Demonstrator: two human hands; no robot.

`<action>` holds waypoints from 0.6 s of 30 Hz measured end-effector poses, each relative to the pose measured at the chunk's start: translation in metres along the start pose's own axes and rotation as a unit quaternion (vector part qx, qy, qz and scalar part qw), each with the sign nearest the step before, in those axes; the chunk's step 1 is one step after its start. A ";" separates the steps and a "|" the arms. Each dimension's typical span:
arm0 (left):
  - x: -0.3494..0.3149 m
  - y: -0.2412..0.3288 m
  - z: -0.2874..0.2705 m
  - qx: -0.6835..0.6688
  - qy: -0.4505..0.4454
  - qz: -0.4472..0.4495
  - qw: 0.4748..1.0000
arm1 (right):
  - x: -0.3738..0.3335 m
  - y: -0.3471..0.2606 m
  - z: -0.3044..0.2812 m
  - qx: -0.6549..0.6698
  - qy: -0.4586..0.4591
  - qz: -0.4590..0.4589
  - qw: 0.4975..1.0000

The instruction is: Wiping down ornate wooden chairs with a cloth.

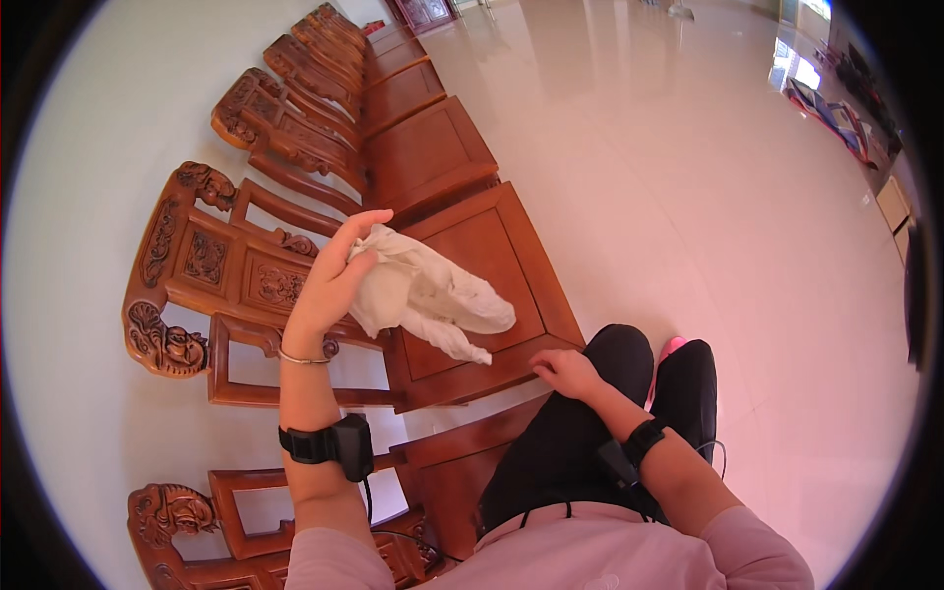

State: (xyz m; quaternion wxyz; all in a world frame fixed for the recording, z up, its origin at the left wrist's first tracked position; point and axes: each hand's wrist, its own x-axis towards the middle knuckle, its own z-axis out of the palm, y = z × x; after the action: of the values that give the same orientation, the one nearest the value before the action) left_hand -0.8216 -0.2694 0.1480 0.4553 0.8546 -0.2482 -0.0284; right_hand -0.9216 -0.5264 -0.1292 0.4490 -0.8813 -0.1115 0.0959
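A crumpled off-white cloth hangs from my left hand, its loose folds spread over the seat. My left thumb and fingers hold the cloth's near end, with one finger stretched out past it. Under the cloth is the reddish-brown wooden seat of a carved chair. My right hand is by the front corner of that seat, next to my knee. Its fingers are loosely curled and nothing shows in them; their tips are partly hidden.
The carved chair back stands along a pale wall. Several matching chairs run on beyond it, and another seat is nearer to me. Glossy tiled floor spreads to the right, with colourful items at the far right.
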 end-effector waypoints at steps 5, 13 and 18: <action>0.011 0.003 -0.004 0.068 0.053 0.021 0.996 | -0.001 0.005 0.006 0.015 0.009 -0.010 1.000; -0.018 0.002 0.045 0.092 -0.245 0.029 0.965 | 0.003 0.005 0.003 0.026 0.000 0.020 0.999; -0.066 -0.087 0.122 0.071 -0.455 -0.092 0.883 | 0.002 0.001 0.003 0.018 0.011 0.002 1.000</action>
State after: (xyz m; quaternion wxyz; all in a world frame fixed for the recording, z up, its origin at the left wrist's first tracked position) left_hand -0.8783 -0.2924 -0.0036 0.2260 0.7969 -0.3494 -0.4380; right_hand -0.9206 -0.5244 -0.1317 0.4655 -0.8745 -0.1029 0.0896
